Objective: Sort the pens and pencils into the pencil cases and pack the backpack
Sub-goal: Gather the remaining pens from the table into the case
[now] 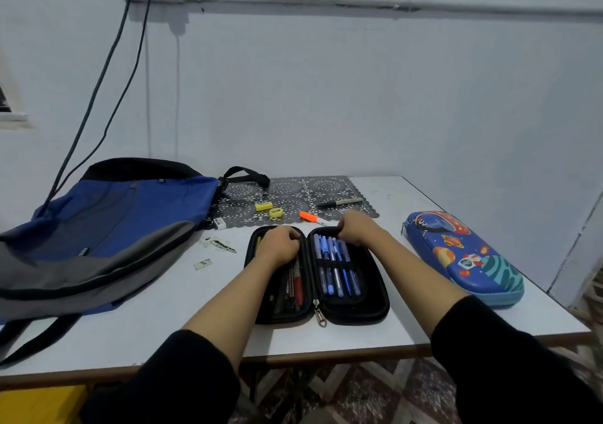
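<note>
Left hand and right hand curl their fingers over the far rim of the open black zip pencil case on the white table.

Plain home room: white table against bare painted wall, lace mat, loose cables, patterned floor tiles.
</note>
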